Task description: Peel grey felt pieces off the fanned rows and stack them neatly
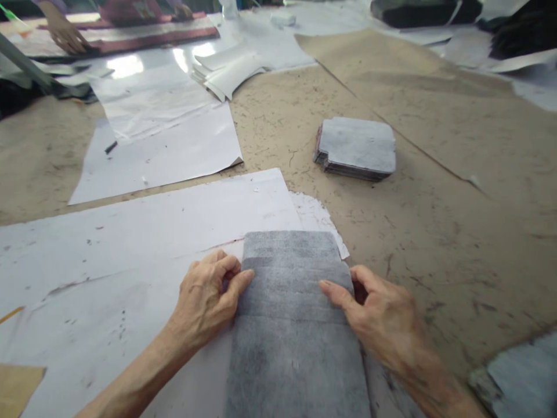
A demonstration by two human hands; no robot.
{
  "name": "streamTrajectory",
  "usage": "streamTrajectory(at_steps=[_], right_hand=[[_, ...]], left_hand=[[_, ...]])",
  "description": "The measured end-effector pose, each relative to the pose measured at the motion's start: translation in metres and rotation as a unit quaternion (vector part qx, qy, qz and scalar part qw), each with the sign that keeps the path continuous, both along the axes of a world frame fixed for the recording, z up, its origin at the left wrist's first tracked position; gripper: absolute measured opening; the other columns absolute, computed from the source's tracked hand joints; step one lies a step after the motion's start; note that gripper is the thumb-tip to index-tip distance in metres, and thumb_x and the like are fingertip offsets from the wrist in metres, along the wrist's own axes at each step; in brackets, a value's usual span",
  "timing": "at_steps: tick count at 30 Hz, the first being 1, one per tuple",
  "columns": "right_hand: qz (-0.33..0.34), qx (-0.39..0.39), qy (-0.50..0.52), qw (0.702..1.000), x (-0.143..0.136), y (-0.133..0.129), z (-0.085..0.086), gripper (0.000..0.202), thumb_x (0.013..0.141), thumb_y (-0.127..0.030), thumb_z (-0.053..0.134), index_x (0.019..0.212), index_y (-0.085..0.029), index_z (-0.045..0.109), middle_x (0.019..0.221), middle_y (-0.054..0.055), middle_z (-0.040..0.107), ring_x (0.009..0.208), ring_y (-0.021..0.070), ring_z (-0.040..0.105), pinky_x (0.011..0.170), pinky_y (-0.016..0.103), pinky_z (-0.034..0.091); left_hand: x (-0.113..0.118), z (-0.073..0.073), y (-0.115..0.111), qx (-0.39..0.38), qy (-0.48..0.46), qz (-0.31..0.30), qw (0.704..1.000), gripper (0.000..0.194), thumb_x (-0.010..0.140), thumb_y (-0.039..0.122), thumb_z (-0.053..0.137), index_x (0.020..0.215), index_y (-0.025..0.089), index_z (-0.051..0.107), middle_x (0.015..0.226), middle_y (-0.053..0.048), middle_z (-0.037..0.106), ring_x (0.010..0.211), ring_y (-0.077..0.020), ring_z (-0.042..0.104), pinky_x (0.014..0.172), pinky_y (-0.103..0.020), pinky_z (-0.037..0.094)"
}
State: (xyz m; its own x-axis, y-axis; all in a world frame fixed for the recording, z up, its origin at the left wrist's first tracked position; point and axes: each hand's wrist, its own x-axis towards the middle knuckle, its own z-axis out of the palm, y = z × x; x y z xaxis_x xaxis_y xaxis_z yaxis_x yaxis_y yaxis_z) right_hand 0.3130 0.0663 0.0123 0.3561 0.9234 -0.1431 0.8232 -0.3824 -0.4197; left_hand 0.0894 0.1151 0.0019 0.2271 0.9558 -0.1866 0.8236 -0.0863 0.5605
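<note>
A long grey fabric-like panel (pixel 296 348) with rounded far corners lies in front of me over white paper, its near end cut off by the bottom of the view. My left hand (pixel 213 287) pinches its left edge, thumb on top and fingers curled at the side. On the opposite edge, my right hand (pixel 374 307) grips the panel the same way, thumb above and fingers partly hidden underneath. Faint creases cross the panel between my hands. Farther off to the right sits a neat stack of grey cut pieces (pixel 359 145) with a notched corner.
White paper sheets (pixel 161 151) cover the left of the brown table (pixel 278 128). Curled white strips (pixel 230 69) lie farther back, and a large brown paper sheet (pixel 391 64) spreads at the right. Another person's hand (pixel 65 32) rests on layered material at the far left.
</note>
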Motion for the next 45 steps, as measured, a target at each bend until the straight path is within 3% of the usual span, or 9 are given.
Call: streamTrajectory(at_steps=[11,14,16,19,22,26,30,37,45], right_hand=[[-0.009,0.068,0.003,0.998,-0.004,-0.001,-0.009,0.031,0.073,-0.033,0.054,0.048,-0.021,0.040,0.044,-0.005,0.042,0.040,0.0091,0.037,0.043,0.022,0.028],[0.032,0.106,-0.087,0.990,-0.005,-0.003,-0.009,0.021,0.074,-0.029,0.057,0.057,-0.021,0.049,0.053,-0.001,0.053,0.048,0.0129,0.048,0.046,0.024,0.033],[0.085,0.154,-0.129,0.976,-0.003,-0.002,-0.008,0.006,0.073,-0.024,0.060,0.076,-0.019,0.057,0.073,0.004,0.063,0.068,0.0189,0.057,0.057,0.028,0.041],[0.171,0.171,-0.107,0.964,0.007,0.009,-0.006,0.029,0.070,-0.020,0.064,0.098,-0.018,0.058,0.096,0.006,0.064,0.090,0.0232,0.056,0.073,0.032,0.046],[0.198,0.113,-0.064,0.972,0.018,0.026,-0.002,0.033,0.063,-0.021,0.070,0.094,-0.018,0.059,0.091,0.004,0.063,0.086,0.0218,0.056,0.071,0.032,0.045],[0.176,0.028,-0.023,0.984,0.020,0.037,0.005,0.022,0.057,-0.022,0.071,0.072,-0.020,0.055,0.073,-0.001,0.058,0.068,0.0153,0.052,0.058,0.026,0.039],[0.098,-0.012,-0.025,0.995,0.013,0.026,0.004,0.025,0.061,-0.028,0.068,0.057,-0.021,0.044,0.059,-0.003,0.052,0.055,0.0130,0.047,0.052,0.025,0.032],[0.068,0.116,-0.005,0.991,0.010,0.005,-0.014,0.027,0.079,-0.034,0.051,0.056,-0.022,0.046,0.056,-0.001,0.053,0.049,0.0119,0.044,0.050,0.025,0.033],[0.021,0.107,0.024,0.994,0.008,0.008,-0.018,0.024,0.075,-0.033,0.054,0.055,-0.021,0.050,0.058,-0.001,0.055,0.051,0.0119,0.045,0.051,0.025,0.032]], left_hand=[[0.004,-0.005,-0.004,0.041,-0.006,-0.020,0.999,0.032,0.081,0.037,0.044,0.054,0.020,0.040,0.060,0.002,0.042,0.061,-0.0144,0.043,0.059,-0.030,0.030],[0.004,-0.007,-0.007,0.086,0.039,-0.019,0.995,0.026,0.082,0.036,0.045,0.061,0.021,0.046,0.066,0.000,0.047,0.065,-0.0162,0.047,0.066,-0.034,0.035],[0.003,-0.008,-0.007,0.122,0.045,-0.017,0.991,0.014,0.081,0.033,0.047,0.079,0.020,0.053,0.080,-0.003,0.052,0.074,-0.0187,0.051,0.071,-0.036,0.038],[0.003,-0.006,0.002,0.148,0.024,-0.071,0.986,0.031,0.077,0.027,0.049,0.107,0.020,0.049,0.101,-0.007,0.054,0.090,-0.0220,0.053,0.076,-0.038,0.041],[0.006,0.000,0.016,0.111,0.042,-0.130,0.984,0.031,0.073,0.022,0.049,0.104,0.021,0.050,0.102,-0.005,0.056,0.091,-0.0223,0.053,0.080,-0.040,0.040],[0.011,0.009,0.029,0.036,0.057,-0.121,0.990,0.025,0.066,0.023,0.052,0.091,0.021,0.051,0.089,-0.003,0.057,0.085,-0.0208,0.052,0.076,-0.038,0.039],[0.012,0.013,0.028,-0.003,0.089,-0.092,0.992,0.009,0.066,0.028,0.051,0.069,0.021,0.047,0.076,-0.001,0.052,0.076,-0.0199,0.050,0.071,-0.036,0.036],[0.003,0.001,0.012,0.012,0.025,-0.037,0.999,0.033,0.080,0.042,0.040,0.055,0.021,0.035,0.063,0.000,0.044,0.071,-0.0185,0.045,0.064,-0.032,0.030],[0.005,-0.001,0.014,0.009,0.004,-0.046,0.999,0.030,0.081,0.034,0.043,0.055,0.020,0.037,0.065,0.000,0.046,0.072,-0.0169,0.046,0.064,-0.030,0.031]])
